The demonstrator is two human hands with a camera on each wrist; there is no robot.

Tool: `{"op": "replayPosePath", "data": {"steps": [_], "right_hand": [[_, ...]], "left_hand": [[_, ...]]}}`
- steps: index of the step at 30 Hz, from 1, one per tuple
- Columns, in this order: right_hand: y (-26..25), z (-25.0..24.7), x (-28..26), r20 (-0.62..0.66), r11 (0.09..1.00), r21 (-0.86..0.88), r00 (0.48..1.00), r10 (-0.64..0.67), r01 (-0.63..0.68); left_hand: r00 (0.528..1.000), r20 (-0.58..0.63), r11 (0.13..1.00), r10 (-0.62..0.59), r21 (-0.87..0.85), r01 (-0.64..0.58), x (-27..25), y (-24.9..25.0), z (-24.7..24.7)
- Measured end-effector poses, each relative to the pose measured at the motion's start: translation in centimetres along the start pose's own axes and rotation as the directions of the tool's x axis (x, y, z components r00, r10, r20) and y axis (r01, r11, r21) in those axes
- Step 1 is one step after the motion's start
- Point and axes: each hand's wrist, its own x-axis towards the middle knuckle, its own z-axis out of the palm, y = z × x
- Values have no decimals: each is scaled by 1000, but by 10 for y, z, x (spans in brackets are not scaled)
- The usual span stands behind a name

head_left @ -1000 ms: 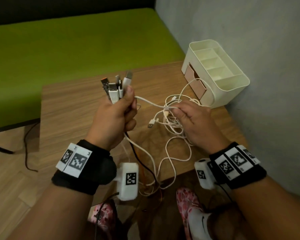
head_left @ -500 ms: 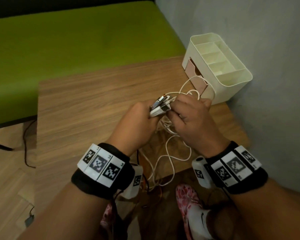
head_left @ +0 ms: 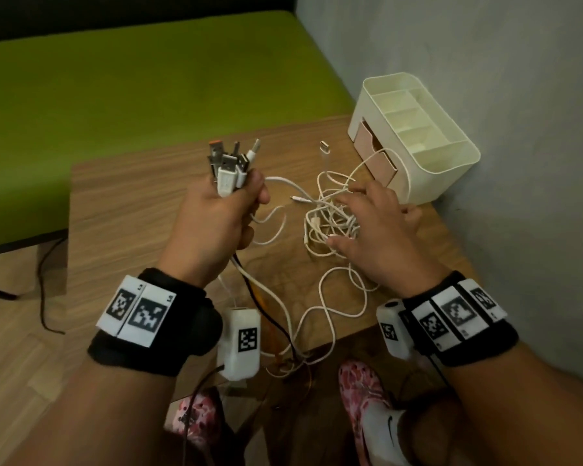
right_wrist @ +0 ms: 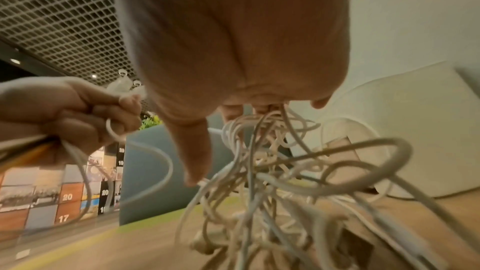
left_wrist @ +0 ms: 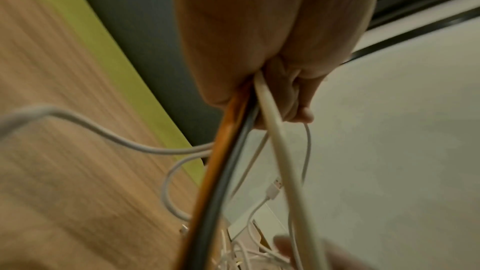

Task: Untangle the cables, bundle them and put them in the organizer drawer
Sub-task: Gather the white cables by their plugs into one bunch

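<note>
My left hand (head_left: 216, 216) is raised above the wooden table (head_left: 132, 203) and grips a bunch of USB plug ends (head_left: 231, 166) that stick up from the fist. White, orange and dark cables (left_wrist: 275, 130) hang below that fist (left_wrist: 272, 38). To the right, my right hand (head_left: 381, 230) lies with fingers spread on a tangle of white cables (head_left: 330, 220), its thumb (right_wrist: 192, 161) pointing down beside them. One loose plug (head_left: 324, 148) sticks up behind the tangle. The cream organizer (head_left: 428, 183) stands at the table's far right, its two pink drawers (head_left: 382, 163) facing the tangle.
A grey wall (head_left: 519, 95) runs close along the right, just behind the organizer. A green surface (head_left: 148, 79) lies beyond the table's far edge. Cable loops hang over the near edge above feet in pink shoes (head_left: 360, 388). A dark cord (head_left: 42, 290) trails on the floor at left.
Half a second ago both hands met over the tangle. The left hand has since lifted away to the left with the plug bunch, and the right hand has spread over the tangle.
</note>
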Motion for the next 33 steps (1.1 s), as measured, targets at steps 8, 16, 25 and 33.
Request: {"op": "replayPosePath", "data": {"steps": [8, 16, 25, 33], "right_hand": [[-8, -9, 3, 16, 940, 335, 996, -84, 74], [-6, 2, -1, 44, 976, 73, 977, -211, 207], [-22, 8, -5, 24, 943, -238, 972, -234, 233], [-19, 6, -1, -100, 963, -151, 966, -240, 223]], "left_hand": [[997, 60, 993, -53, 112, 46, -2, -1, 3], [989, -74, 835, -131, 529, 150, 4, -11, -3], [929, 183, 389, 323, 869, -306, -6, -26, 32], [939, 277, 622, 203, 704, -342, -14, -21, 42]]}}
